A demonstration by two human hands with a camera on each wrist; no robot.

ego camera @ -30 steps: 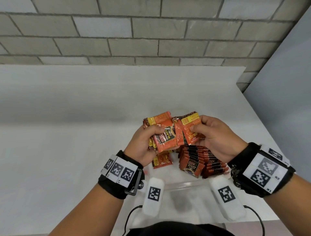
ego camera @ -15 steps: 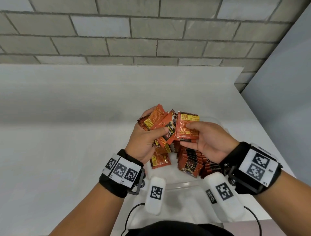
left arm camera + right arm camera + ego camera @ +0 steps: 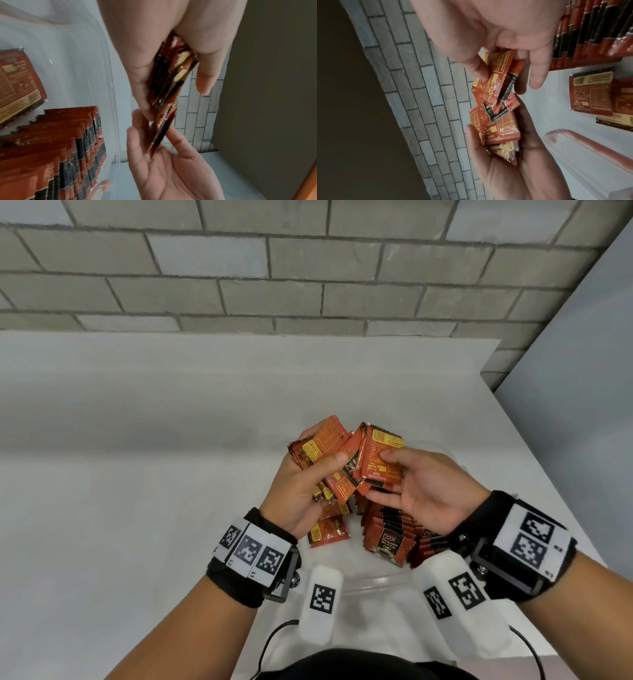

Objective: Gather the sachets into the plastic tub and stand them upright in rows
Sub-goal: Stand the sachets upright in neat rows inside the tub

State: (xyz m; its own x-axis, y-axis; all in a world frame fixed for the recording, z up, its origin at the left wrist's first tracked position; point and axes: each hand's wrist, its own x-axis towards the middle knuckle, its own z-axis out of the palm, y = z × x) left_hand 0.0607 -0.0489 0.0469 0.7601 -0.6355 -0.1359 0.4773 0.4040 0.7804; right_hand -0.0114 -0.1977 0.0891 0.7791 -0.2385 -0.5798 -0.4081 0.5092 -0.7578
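Observation:
Orange-red coffee sachets fill both hands above the clear plastic tub (image 3: 373,584). My left hand (image 3: 320,451) grips a fanned bunch of sachets (image 3: 337,487) between thumb and fingers. My right hand (image 3: 380,474), palm turned up, pinches a few sachets (image 3: 383,440) that overlap the bunch's right edge. In the left wrist view the bunch (image 3: 171,75) meets the pinched sachets (image 3: 163,129) edge on. A row of upright sachets (image 3: 390,529) stands in the tub's right half. Two or three loose sachets (image 3: 329,534) lie flat at its left, partly hidden under my left hand.
The tub sits near the front right of a white table (image 3: 137,474). A grey brick wall (image 3: 308,268) stands behind it and a grey panel (image 3: 582,405) at the right. Cables (image 3: 270,642) trail at the front edge.
Both hands have sunk a little toward the tub. The right hand has rolled palm up and drawn a few sachets off the left hand's bunch, which is now fanned wider.

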